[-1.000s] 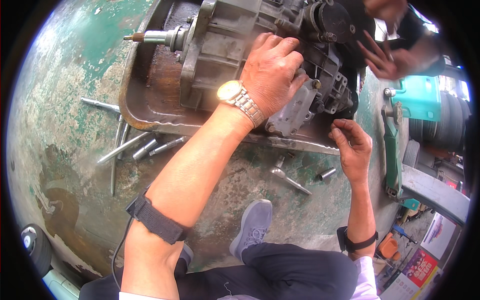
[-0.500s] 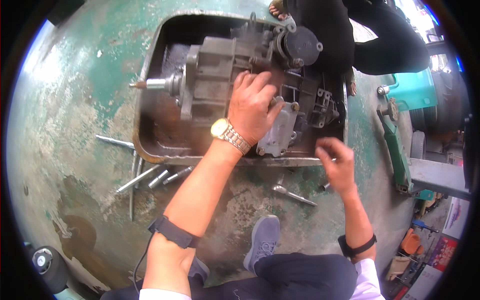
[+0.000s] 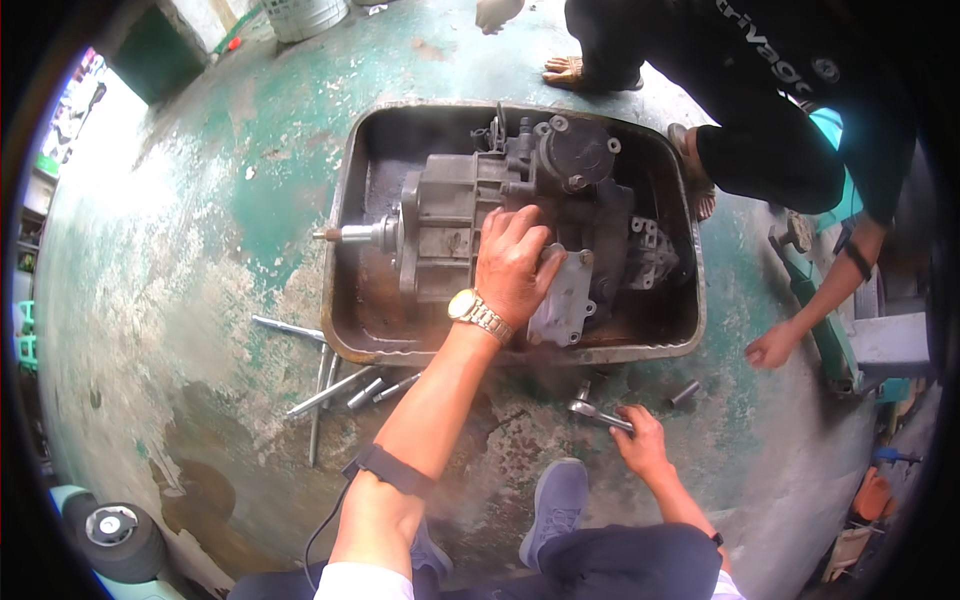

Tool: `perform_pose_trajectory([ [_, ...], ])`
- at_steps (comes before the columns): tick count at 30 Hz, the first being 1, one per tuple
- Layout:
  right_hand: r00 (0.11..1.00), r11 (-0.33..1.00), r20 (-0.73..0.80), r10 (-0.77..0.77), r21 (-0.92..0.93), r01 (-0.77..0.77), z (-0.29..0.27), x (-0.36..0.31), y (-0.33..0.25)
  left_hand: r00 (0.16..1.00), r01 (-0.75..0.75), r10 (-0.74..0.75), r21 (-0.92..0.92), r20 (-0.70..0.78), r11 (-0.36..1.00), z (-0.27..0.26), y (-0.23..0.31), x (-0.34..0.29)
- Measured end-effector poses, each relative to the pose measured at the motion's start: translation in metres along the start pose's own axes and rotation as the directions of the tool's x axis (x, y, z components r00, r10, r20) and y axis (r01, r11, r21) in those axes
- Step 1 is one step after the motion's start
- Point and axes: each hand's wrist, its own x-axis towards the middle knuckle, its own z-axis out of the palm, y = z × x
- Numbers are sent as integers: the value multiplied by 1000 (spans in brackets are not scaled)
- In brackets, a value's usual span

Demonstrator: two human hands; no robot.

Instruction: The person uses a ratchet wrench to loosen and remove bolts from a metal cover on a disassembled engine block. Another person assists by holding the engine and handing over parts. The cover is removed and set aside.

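Observation:
A grey metal gearbox (image 3: 450, 185) lies in a shallow rusty tray (image 3: 345, 345), its shaft (image 3: 355, 234) reaching over the left rim. My left hand (image 3: 512, 260) rests on the gearbox's near side, beside a pale bolted cover plate (image 3: 563, 300). Its fingers are curled, with their tips hidden, so what they hold cannot be made out. In front of the tray, my right hand (image 3: 645, 440) is closed round the handle end of a ratchet wrench (image 3: 597, 414) at floor level. A loose socket (image 3: 684, 393) lies just beyond that hand.
Several metal bars and sockets (image 3: 335, 393) lie on the floor by the tray's near left corner. A co-worker in dark clothes (image 3: 770, 150) crouches at the far right, one hand (image 3: 772, 345) hanging low. A green jack-like metal frame (image 3: 815, 300) stands at right.
My right hand has come down from the tray's near rim and closed on the ratchet wrench. My left hand stays on the gearbox. The view has shifted, and a co-worker's forearm now shows.

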Motion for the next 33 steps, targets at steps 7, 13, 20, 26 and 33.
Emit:
perform_pose_trajectory([
  [7, 1000, 997, -3, -15, 79, 15, 1, 2, -4, 996, 62, -62, 3, 62, 998, 1, 0, 0],
  [13, 997, 951, -50, -55, 301, 68, -22, 36, -36, 982, 178, -185, -170, -24, 969, -11, 3, 26],
  [20, 923, 716, -374, -95, 618, 325, -79, 185, -113, 961, 148, -92, 200, -261, 969, -1, -8, 94],
  [26, 931, 692, -353, -98, 648, 319, -72, 268, -162, 835, 514, -551, 338, 14, 788, 15, -6, 127],
  [33, 963, 752, -252, -93, 616, 234, -71, 276, -182, 790, 608, -599, 287, -130, 740, 25, -9, 126],
])
